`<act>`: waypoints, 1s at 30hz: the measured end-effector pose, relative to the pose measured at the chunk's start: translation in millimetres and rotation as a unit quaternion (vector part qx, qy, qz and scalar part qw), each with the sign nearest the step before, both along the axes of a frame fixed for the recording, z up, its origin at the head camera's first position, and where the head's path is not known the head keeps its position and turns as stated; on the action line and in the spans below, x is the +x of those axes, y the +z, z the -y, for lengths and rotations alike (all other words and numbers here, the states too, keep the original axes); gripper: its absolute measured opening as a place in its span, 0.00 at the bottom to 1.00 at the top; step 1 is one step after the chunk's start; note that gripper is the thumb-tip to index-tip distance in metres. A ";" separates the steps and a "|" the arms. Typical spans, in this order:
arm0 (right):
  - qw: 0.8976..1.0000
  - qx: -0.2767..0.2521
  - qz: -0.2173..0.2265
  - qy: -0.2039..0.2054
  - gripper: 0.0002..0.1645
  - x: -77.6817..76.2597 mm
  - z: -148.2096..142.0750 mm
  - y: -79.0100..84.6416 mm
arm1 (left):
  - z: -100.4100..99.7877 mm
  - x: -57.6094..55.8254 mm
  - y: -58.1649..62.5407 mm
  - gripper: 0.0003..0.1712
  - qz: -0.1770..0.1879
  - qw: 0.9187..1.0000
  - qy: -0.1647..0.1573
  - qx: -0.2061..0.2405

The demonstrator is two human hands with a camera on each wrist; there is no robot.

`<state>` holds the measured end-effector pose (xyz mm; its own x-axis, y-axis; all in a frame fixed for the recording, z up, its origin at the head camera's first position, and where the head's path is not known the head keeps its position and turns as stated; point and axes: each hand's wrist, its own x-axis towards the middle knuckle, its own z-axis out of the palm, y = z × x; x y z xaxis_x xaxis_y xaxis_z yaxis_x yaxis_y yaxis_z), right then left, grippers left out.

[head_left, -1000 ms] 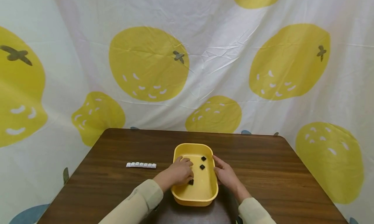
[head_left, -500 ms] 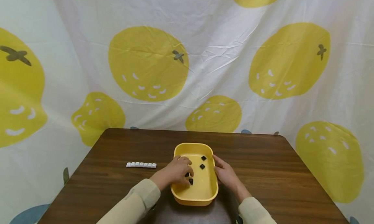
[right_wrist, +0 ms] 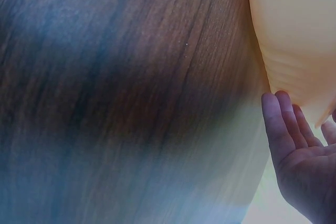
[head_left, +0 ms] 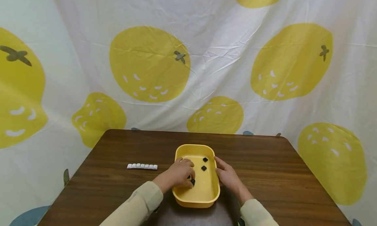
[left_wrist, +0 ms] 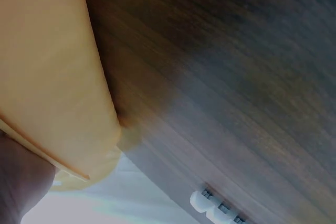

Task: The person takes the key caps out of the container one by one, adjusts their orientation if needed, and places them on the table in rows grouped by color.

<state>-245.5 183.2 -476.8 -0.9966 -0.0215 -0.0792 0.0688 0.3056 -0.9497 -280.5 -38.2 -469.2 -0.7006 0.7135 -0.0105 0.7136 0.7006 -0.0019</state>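
Observation:
A yellow tray [head_left: 195, 204] stands on the brown table. Inside it, my left hand [head_left: 179, 173] reaches over the near left part, and its thumb and forefinger pinch a black keycap [head_left: 192, 182]. Another black keycap [head_left: 188, 177] is partly covered by those fingers. Two more, a far keycap [head_left: 205, 159] and a nearer keycap [head_left: 204, 168], lie towards the tray's right side. My right hand [head_left: 229, 177] holds the tray's right wall at the rim; in the right wrist view its fingers [right_wrist: 286, 121] lie fairly straight against the outside.
A row of several white keycaps [head_left: 142, 166] lies left of the tray; part of the row shows at the bottom of the left wrist view. Behind the table [head_left: 265, 160] hangs a white curtain [head_left: 215, 55] printed with yellow lemons.
My left hand first shifted slightly left, uncovering part of a second black keycap, then its thumb and forefinger closed round the nearest one. My right hand and the tray stayed in place.

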 end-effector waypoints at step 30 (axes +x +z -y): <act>1.000 0.002 0.000 0.005 0.32 2.0 -0.3 2.6 | 42.6 -12.4 20.4 0.10 0.084 0.953 0.049 0.286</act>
